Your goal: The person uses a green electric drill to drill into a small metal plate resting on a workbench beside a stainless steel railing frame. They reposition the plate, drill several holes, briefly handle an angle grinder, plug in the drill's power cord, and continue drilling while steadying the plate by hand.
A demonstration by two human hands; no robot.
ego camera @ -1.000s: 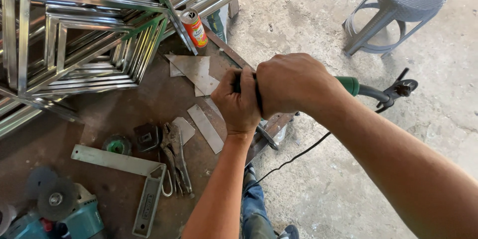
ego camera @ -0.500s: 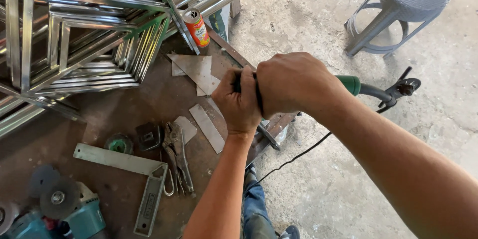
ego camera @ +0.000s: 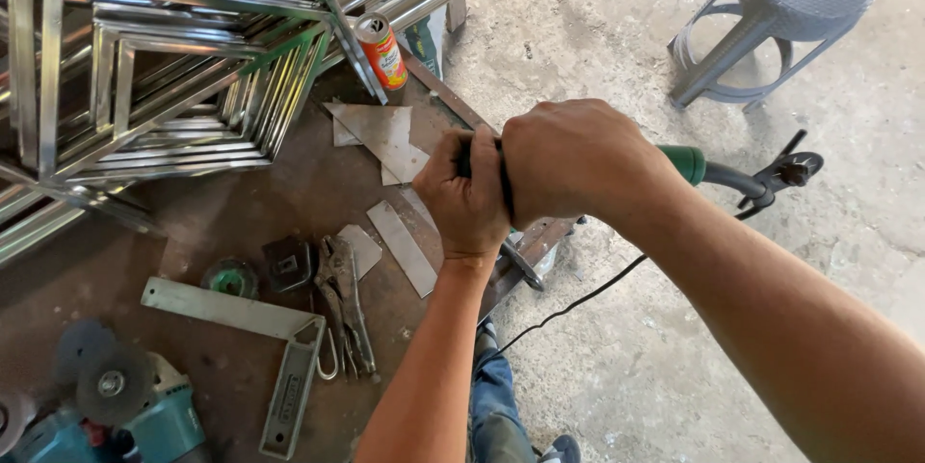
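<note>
Presently, we record the following at the bench edge.

Tool: a green-handled power tool (ego camera: 689,163) with a black cord (ego camera: 578,301); its working end is hidden under our hands, so we cannot tell what it bears on.
Long axis: the tool runs roughly left to right, green tail out over the concrete floor (ego camera: 626,20) on our right, front end over the rusty brown steel worktable (ego camera: 241,203).
Right hand (ego camera: 578,164): wrapped fully around the tool body, fingers closed tight on it.
Left hand (ego camera: 469,198): fisted just beside the right, touching it, closed on a dark part at the tool's front (whether a side handle or the head, we cannot tell).
Nearer hand: the left sits nearer the working end; the right is nearer the cord.
Beneath the grip: flat grey sheet-metal offcuts (ego camera: 381,135) lie on the table, just beyond and left of the left hand.
Surroundings: locking pliers (ego camera: 345,299) and a steel try square (ego camera: 251,328) lie near the left forearm; a red drinks can (ego camera: 382,51) stands by the stacked stainless tube frames (ego camera: 145,78); a grey plastic stool (ego camera: 780,10) stands well apart.
</note>
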